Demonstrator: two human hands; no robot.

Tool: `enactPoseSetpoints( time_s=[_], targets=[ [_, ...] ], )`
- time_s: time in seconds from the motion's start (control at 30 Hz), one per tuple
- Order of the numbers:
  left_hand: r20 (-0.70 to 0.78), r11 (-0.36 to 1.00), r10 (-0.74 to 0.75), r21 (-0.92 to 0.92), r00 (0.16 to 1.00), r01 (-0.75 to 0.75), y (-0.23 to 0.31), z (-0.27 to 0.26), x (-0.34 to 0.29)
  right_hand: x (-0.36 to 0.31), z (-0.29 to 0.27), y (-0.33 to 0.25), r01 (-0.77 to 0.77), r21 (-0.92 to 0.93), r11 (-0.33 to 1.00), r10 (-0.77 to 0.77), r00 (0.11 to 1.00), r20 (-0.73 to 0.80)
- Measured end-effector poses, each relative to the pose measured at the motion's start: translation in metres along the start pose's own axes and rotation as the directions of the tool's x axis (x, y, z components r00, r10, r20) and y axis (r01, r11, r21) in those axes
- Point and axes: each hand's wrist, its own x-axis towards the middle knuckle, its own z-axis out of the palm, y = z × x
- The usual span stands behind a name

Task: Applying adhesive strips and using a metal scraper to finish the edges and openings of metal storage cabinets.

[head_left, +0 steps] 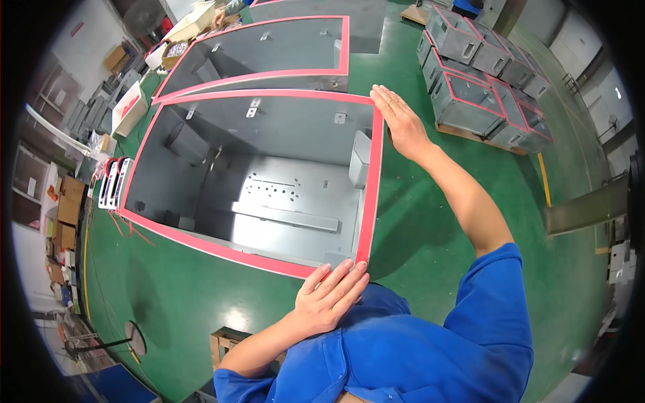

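Note:
In front of me stands a large open grey metal cabinet [289, 144], its inside facing up. A pink strip [367, 221] runs along its rim. My left hand [330, 295] lies at the near right corner, fingers stretched out and resting on the strip. At the far right corner my right hand [402, 124] touches the rim's outer edge with its fingers straight and together. Neither hand shows anything held. Brackets, small holes and a long raised bar [285, 216] are visible inside the cabinet.
Beyond stands a second pink-rimmed cabinet [269, 50]. Smaller metal boxes [470, 101] are stacked on a pallet at the far right. White-framed parts [115, 183] hang at the cabinet's left end, near a white bin [130, 109]. Another person's hand [218, 18] shows at the back.

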Motion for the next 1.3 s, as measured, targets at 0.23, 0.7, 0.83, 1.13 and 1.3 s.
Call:
enactPoseSetpoints(
  time_s=[0.23,0.7,0.83,1.13,1.3],
  targets=[
    [-0.049,0.993,0.077,-0.091,0.996,-0.081,-0.002,0.003,-0.018,-0.040,-0.045,-0.090,0.019,0.049,0.999,-0.022,0.998,0.052],
    [-0.017,0.922,0.062,-0.383,0.998,-0.064,-0.089,-0.063,-0.144,-0.091,-0.131,-0.308,-0.343,-0.065,0.937,0.345,0.882,0.321],
    [-0.101,0.937,-0.002,-0.347,0.995,-0.033,-0.128,-0.088,-0.155,-0.061,-0.122,-0.277,-0.503,-0.013,0.864,0.461,0.782,0.420],
    [-0.346,0.979,-0.174,-0.158,0.922,0.125,-0.219,-0.126,-0.159,0.022,-0.005,-0.080,-0.605,-0.157,0.780,0.623,0.733,0.274],
    [-0.514,0.957,-0.238,0.022,0.824,0.290,-0.281,-0.160,-0.168,0.044,0.013,-0.041,-0.691,-0.098,0.716,0.683,0.665,0.301]
  ],
)
